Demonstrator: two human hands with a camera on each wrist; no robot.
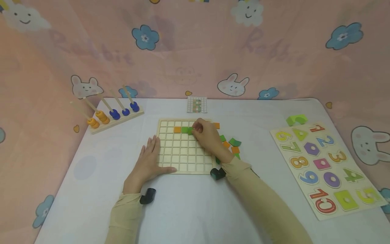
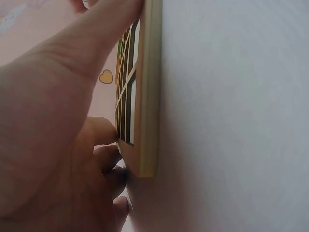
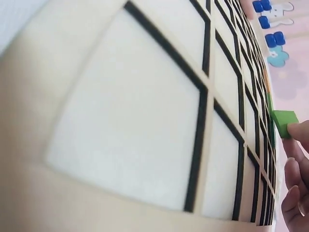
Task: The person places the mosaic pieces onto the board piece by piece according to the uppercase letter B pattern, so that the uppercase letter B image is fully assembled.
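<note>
A wooden grid board (image 1: 182, 150) lies on the table, with an orange square tile (image 1: 177, 129) and a green square tile (image 1: 184, 129) side by side in an upper row. My right hand (image 1: 207, 135) pinches another green tile (image 3: 285, 122) between thumb and fingers, tilted at the cells just right of that pair. My left hand (image 1: 149, 162) lies along the board's left side, fingers straight and thumb stretched over the lower edge. In the left wrist view the fingers (image 2: 104, 130) touch the board's rim (image 2: 148, 96).
Loose green and orange tiles (image 1: 235, 149) lie right of the board, partly behind the right arm. A pattern card (image 1: 197, 104) is behind it. A bead abacus (image 1: 117, 118) stands back left; a number puzzle board (image 1: 329, 169) lies at right, green blocks (image 1: 297, 119) beyond it.
</note>
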